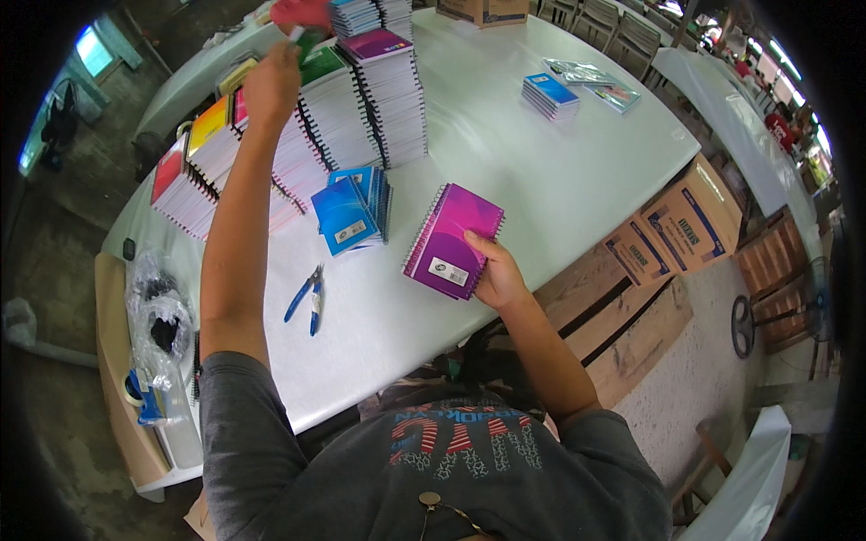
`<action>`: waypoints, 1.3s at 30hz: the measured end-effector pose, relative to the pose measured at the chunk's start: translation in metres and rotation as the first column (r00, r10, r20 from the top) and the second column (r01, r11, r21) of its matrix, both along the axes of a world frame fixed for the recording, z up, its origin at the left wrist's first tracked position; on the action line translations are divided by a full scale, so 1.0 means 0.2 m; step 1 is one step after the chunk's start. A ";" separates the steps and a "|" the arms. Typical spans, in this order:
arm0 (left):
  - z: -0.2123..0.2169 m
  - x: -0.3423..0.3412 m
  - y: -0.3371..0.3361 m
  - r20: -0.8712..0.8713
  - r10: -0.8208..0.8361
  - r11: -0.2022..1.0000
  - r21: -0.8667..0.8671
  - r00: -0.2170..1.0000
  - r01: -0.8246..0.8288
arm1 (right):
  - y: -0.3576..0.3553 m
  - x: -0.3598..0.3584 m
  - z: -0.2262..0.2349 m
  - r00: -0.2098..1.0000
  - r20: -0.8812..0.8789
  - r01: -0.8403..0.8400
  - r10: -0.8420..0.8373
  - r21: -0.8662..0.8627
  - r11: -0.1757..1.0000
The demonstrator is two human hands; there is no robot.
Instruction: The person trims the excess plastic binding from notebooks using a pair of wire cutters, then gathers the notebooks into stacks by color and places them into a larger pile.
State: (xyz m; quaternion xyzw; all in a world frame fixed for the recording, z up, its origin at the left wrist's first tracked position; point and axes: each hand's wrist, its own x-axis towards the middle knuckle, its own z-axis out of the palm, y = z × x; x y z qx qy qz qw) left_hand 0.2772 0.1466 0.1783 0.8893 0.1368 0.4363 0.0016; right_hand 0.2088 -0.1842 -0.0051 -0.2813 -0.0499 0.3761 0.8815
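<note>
My right hand [502,278] grips a small stack of purple spiral notebooks [456,230] by its near right corner, thumb on top, above the white table. My left arm stretches far forward, and my left hand [273,83] is closed at the tall stacks. Something green and white, blurred, shows at its fingertips; I cannot make out what it is. Beside the hand rise stacks of spiral notebooks with green [322,67], purple [374,45], yellow [210,124] and red [169,168] covers. Between my arms lies a short pile of blue notebooks [345,216].
Blue-handled cutting pliers [307,298] lie on the table [397,347] before me. Another blue notebook pile [548,96] and plastic-wrapped packs [595,79] sit at the far right. Cardboard boxes [681,225] stand by the right edge. Crumpled clear plastic [158,288] lies at left.
</note>
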 end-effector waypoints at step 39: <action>0.02 -0.21 0.27 -0.418 -0.153 0.987 -0.013 0.896 0.162 | 0.04 -0.10 0.09 0.993 0.076 -0.080 0.086 -0.079 0.994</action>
